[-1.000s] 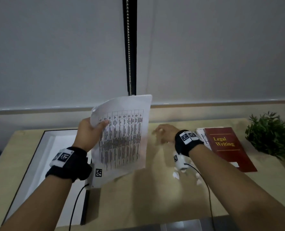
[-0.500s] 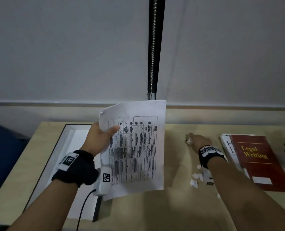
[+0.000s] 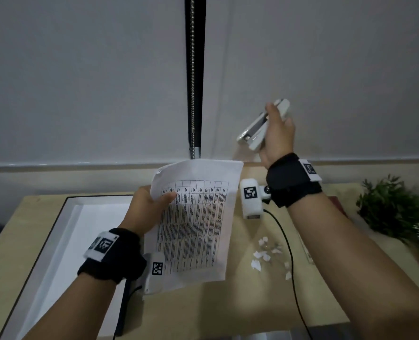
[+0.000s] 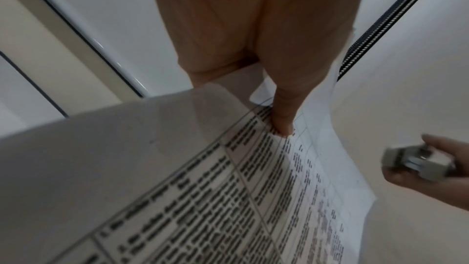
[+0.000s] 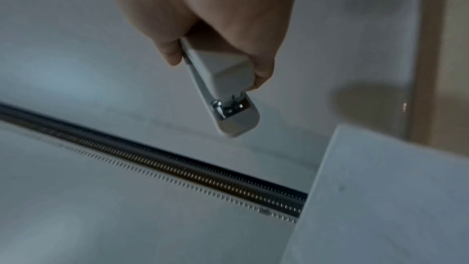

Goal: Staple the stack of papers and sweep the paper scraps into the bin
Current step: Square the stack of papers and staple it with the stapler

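Observation:
My left hand holds the stack of printed papers upright over the desk, thumb pressed on its upper left corner; the wrist view shows that thumb on the printed table of the papers. My right hand is raised above and right of the stack and grips a white stapler, its mouth pointing down-left. In the right wrist view the stapler sits in my fingers with its metal head showing. Several white paper scraps lie on the wooden desk right of the stack.
A white tray with a black rim lies on the left of the desk. A green plant stands at the right edge. A blind with a bead chain fills the wall behind. A black cable hangs from my right wrist.
My right hand left the desk surface and rose up with the white stapler in its grip. The left hand kept the papers upright; the view shifted right.

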`<move>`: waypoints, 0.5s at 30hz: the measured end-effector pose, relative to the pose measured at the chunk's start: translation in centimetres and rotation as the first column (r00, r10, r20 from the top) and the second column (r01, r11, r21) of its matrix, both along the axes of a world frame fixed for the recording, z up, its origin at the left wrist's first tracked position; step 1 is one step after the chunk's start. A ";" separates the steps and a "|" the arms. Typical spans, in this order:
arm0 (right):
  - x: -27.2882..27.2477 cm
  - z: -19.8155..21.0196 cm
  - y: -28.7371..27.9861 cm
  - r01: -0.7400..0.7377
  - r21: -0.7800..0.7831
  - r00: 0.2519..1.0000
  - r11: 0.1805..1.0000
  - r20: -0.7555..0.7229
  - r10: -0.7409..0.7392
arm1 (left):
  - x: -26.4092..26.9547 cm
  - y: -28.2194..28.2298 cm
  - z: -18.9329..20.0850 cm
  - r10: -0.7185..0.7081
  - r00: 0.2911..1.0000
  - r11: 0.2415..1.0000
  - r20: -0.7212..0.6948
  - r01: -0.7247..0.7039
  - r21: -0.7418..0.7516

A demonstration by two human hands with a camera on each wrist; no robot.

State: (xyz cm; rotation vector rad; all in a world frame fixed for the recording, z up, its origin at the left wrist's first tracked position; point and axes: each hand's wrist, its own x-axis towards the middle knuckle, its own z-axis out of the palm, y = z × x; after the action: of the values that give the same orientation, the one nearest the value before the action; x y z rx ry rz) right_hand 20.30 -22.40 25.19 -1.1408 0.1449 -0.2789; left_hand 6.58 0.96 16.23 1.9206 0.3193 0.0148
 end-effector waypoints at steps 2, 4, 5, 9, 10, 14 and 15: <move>-1.2 0.3 1.2 -0.057 -0.082 0.998 0.995 0.027 0.059 | -0.3 -0.8 0.4 -0.010 1.000 1.000 -0.006 0.010 -0.014; -2.5 0.0 2.4 -0.113 -0.184 0.993 0.977 0.023 0.119 | -0.7 -1.4 0.8 -0.016 1.000 1.000 0.000 0.016 -0.014; -3.0 -0.3 2.8 -0.127 -0.233 0.991 0.964 0.018 0.135 | -0.8 -1.6 0.9 -0.017 1.000 1.000 0.005 0.017 -0.012; -4.3 -1.2 3.7 -0.126 -0.374 0.990 0.919 0.014 0.141 | -1.6 -2.2 1.4 -0.025 0.999 1.000 0.023 0.024 0.013; -4.4 -1.4 3.7 -0.112 -0.399 0.990 0.910 0.032 0.136 | -1.7 -2.2 1.4 -0.024 0.999 0.999 0.027 0.024 0.024; -4.8 -1.6 3.6 -0.031 -0.493 0.997 0.870 0.045 0.061 | -2.8 -1.7 1.4 -0.015 0.999 0.999 0.035 0.013 0.046; -4.5 -1.7 3.3 -0.005 -0.497 0.999 0.867 0.040 0.029 | -2.8 -1.6 1.4 -0.016 0.999 0.999 0.036 0.015 0.043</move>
State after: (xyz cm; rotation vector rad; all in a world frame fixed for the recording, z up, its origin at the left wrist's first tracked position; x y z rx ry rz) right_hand 15.81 -19.10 23.47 -1.6490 0.0189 -0.3376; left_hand 3.80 -0.68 17.65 1.9625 0.2816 0.0466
